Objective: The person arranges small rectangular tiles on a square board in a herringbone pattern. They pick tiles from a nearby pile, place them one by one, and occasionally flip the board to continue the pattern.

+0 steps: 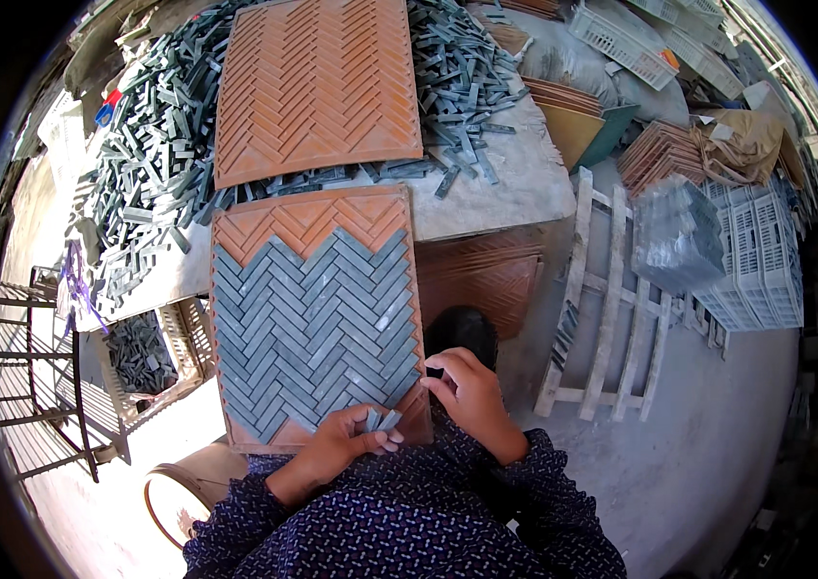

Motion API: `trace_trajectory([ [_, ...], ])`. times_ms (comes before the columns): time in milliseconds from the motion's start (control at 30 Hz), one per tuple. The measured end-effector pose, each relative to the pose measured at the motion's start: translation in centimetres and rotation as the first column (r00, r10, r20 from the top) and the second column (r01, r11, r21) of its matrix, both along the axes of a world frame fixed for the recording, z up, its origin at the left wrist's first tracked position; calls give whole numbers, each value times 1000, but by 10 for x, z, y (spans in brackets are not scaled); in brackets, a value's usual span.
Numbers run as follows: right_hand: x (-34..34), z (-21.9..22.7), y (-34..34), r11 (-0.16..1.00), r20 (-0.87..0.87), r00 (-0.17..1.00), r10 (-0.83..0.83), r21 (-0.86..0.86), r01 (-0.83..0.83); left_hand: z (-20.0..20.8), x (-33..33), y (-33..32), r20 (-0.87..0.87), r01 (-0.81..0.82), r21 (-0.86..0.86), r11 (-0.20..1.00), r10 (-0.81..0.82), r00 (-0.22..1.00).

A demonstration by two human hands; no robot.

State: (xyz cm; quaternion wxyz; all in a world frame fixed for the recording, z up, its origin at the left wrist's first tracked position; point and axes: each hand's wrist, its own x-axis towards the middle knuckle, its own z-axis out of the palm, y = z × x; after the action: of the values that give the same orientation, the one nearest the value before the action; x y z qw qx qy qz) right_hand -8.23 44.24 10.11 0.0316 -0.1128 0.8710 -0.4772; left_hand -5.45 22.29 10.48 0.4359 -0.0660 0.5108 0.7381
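Note:
My left hand (332, 450) is closed around a few short grey stone tile strips (382, 421), over the near edge of an orange herringbone mould (312, 206). Rows of grey-green tile strips (317, 318) fill most of the mould's slots in a zigzag; slots along its far end and near corners show bare orange. At the mould's right edge, my right hand (471, 400) has thumb and index finger pinched together. A small dark spot shows between those fingertips, too unclear to name.
A second orange mould (317, 92) lies beyond, on a table heaped with loose tile strips (163, 145). A crate of strips (143, 357) stands lower left, beside a metal rack (32, 376). To the right are a wooden pallet (607, 299), white plastic crates (761, 256) and stacked moulds (665, 154).

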Motion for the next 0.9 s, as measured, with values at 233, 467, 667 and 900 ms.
trace_trajectory([
  [233,12,-20,-18,991,49,991,-121,-44,123,-10,2,-8,65,-223,46,974,219,973],
  [467,19,2,-7,894,309,951,21,-432,120,-6,-7,-6,-21,-313,42,949,314,949],
  [667,5,5,-16,924,172,972,159,-373,-85,-4,2,-6,147,-188,128,974,168,975],
  [900,-2,-37,-12,968,-236,953,-189,118,222,-4,-1,-7,209,-255,140,957,223,952],
])
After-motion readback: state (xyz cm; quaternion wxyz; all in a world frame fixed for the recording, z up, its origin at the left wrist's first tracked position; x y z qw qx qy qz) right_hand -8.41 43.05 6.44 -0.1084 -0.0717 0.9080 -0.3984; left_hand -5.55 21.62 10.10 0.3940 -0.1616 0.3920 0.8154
